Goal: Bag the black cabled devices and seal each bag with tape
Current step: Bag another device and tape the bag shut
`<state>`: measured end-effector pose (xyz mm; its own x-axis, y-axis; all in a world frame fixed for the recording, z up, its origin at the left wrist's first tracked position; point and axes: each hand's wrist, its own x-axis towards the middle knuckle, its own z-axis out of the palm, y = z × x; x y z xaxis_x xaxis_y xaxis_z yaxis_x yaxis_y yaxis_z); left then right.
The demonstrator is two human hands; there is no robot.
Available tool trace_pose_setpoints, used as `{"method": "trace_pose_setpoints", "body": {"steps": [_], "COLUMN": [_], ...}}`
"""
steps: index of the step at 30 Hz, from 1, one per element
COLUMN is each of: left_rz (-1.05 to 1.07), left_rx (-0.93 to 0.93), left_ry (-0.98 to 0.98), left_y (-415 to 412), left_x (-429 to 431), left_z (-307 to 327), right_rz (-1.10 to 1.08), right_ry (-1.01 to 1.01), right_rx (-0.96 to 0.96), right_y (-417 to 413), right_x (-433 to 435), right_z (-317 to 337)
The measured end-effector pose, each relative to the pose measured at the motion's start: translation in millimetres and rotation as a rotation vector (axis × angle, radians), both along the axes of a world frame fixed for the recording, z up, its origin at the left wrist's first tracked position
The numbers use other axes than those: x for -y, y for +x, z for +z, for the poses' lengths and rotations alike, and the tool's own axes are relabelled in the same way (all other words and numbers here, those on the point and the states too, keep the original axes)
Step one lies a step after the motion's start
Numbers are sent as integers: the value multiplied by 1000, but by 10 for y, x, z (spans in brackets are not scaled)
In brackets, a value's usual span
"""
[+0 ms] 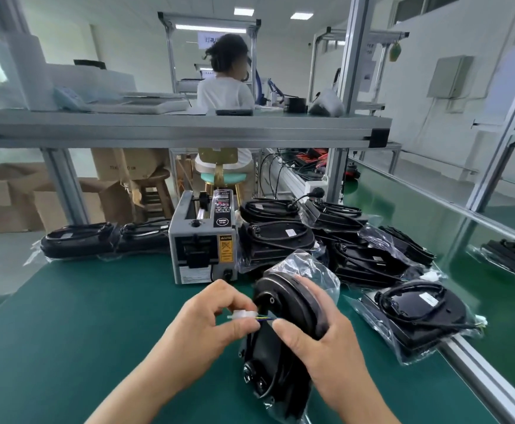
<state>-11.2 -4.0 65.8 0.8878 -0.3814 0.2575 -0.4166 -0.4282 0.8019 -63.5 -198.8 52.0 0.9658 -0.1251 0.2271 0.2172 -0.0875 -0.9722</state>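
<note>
Device (280,301) stands on edge on the table (81,332), just right of centre. Its long axis runs from near the person up and away, with bag (314,267) film showing at its far and near ends. The right hand (326,341) wraps its upper half, thumb on the near face. The connector (244,315) juts left from the device on short coloured wires, pinched between the left hand's (207,325) thumb and fingertips. Tucking it in probably falls to the left hand, moving rightward. The dispenser (202,240) sits just beyond that hand.
</note>
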Motion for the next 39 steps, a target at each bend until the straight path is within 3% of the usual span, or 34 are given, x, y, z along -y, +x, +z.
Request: {"method": "trace_pose_setpoints", "body": {"steps": [3,9,13,25,30,33,36,39], "left_rz": [17,572,694,791,870,771,364,14], "left_rx": [-136,-516,-745,-842,-769,-599,-424,-372], "left_ry": [-137,-661,-936,-967,-1085,-1011,-807,-544], "left_y": [83,740,1242,1658,1618,1262,581,-74], "left_x": [-46,-142,-142,-8,69,65,40,107], "left_z": [-6,-229,-266,-233,-118,85,356,576], "right_rz": [-31,-85,-63,-48,-29,-15,-22,-31], "right_ry": [52,-53,-120,-126,-142,-146,-135,-134], "right_rx": [7,75,103,125,128,120,134,152], "right_y": [-4,11,8,42,26,48,84,87], "right_x": [-36,-115,-213,-194,-178,-134,-146,-201], "right_z": [-25,-63,-101,-127,-113,-98,-142,-215]}}
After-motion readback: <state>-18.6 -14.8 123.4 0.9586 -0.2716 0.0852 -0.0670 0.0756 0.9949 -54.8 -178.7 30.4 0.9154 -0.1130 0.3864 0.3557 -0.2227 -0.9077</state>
